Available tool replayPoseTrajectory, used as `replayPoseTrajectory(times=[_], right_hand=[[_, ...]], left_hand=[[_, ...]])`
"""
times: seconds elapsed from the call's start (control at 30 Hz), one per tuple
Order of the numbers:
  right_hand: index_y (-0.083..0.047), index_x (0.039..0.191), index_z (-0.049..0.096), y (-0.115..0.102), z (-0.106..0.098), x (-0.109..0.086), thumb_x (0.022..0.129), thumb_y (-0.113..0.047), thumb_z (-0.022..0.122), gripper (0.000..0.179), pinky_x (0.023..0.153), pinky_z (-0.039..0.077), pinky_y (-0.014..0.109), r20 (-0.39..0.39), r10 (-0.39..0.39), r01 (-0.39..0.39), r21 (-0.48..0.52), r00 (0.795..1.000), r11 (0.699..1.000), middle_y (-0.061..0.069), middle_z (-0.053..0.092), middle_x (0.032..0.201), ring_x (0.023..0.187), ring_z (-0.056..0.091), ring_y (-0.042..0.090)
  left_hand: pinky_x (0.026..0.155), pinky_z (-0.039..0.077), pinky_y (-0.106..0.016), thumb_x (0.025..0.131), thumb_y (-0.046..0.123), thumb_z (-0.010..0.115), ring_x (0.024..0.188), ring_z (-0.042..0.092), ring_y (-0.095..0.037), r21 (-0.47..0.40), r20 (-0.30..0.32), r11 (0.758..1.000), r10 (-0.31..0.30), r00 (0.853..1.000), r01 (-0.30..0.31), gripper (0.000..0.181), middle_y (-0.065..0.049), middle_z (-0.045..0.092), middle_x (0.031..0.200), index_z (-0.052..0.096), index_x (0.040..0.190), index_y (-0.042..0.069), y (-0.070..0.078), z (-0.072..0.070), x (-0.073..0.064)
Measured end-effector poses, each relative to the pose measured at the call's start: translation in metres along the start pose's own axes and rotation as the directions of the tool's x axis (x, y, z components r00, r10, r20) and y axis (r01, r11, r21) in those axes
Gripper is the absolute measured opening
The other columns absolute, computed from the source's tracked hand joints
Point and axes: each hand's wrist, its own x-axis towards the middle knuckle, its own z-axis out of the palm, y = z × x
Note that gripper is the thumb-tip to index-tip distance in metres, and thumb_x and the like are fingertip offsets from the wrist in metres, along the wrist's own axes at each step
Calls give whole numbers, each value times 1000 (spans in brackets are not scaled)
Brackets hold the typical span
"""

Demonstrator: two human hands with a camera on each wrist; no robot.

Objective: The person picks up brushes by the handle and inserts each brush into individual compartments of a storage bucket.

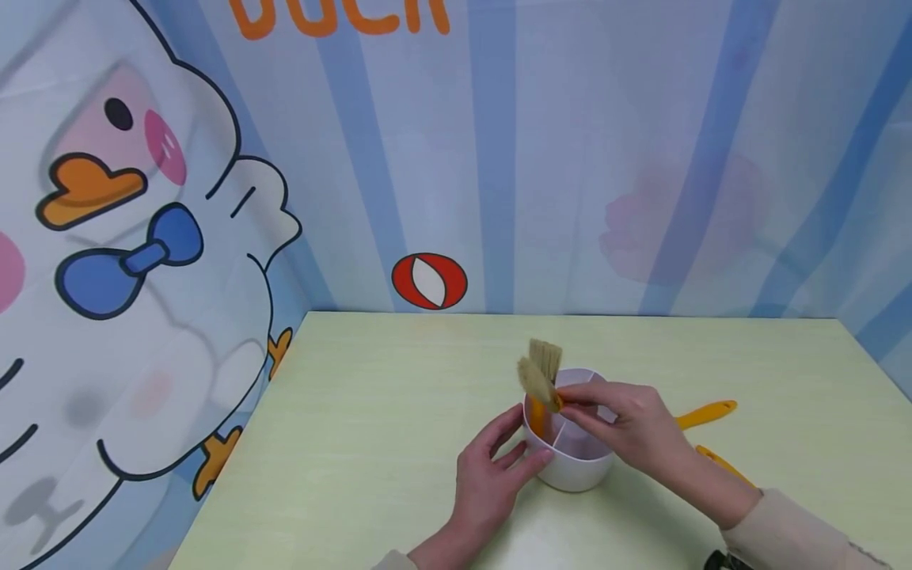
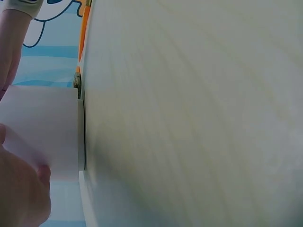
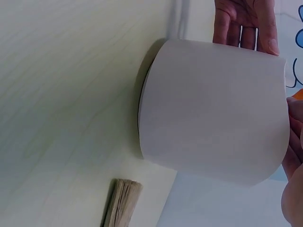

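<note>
A white round container (image 1: 575, 473) with inner dividers stands on the table. My left hand (image 1: 492, 475) holds its left side, thumb in front and fingers farther back; in the left wrist view the thumb (image 2: 43, 176) presses the white wall. Over the container, my right hand (image 1: 630, 419) pinches a brush (image 1: 536, 383) by its orange part, pale bristles pointing up and left. Most of that brush's handle is hidden by the hand. Another brush (image 1: 545, 359) stands bristles-up in the left compartment, its orange handle going down inside.
Two orange handles (image 1: 707, 414) (image 1: 723, 465) lie on the table to the right, partly hidden by my right arm. In the right wrist view, brush bristles (image 3: 124, 201) lie on the tabletop beside the container. A duck-print cloth (image 1: 442, 158) hangs behind the table (image 1: 342, 412).
</note>
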Motion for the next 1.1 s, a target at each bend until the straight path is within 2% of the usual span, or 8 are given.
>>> replayPoseTrajectory(times=[0.1,0.33,0.63,0.73,0.93,1.1], right_hand=[[-9,112,82,1,-1,2,104,-45,61,42,61,56,12,21,-14,14,-24,1000,1000,2,82,97,72,73,9],[-9,107,83,0,-6,4,105,-48,58,46,66,62,16,33,-47,49,-77,998,996,1,82,97,75,77,12],[-9,114,82,-3,-14,0,105,-49,56,48,69,63,17,74,-49,57,-106,996,993,1,82,97,76,77,12],[-10,115,82,-4,-17,-2,106,-51,54,50,70,64,19,72,-45,54,-125,996,991,0,82,98,78,78,13],[-8,114,82,-2,-29,-7,107,-56,53,56,65,61,17,32,-49,53,-169,998,984,4,83,102,80,79,20],[-7,113,82,6,-48,-13,103,-61,55,62,64,60,14,21,-1,5,-193,1000,981,5,83,105,83,80,21]], left_hand=[[105,59,-37,90,10,88,140,59,-34,-2,-3,1000,3,1000,-3,58,-11,65,148,66,144,7,-1,0,0],[104,59,-36,90,10,88,140,59,-35,-10,-9,1000,-6,1000,6,59,-13,65,148,66,144,5,-2,0,0],[104,59,-35,90,12,88,141,58,-34,-1,-11,1000,-27,1000,27,59,-11,64,149,66,145,8,-1,0,0],[104,58,-35,90,12,88,141,58,-33,0,-12,1000,-29,1000,29,59,-11,64,149,66,145,8,-1,0,0],[104,58,-35,90,11,89,141,58,-33,-6,-11,1000,-28,1000,28,59,-10,65,149,66,144,8,0,0,0],[105,58,-35,88,9,89,141,59,-33,-17,-14,1000,-26,1000,25,59,-11,65,147,66,144,7,1,0,0]])
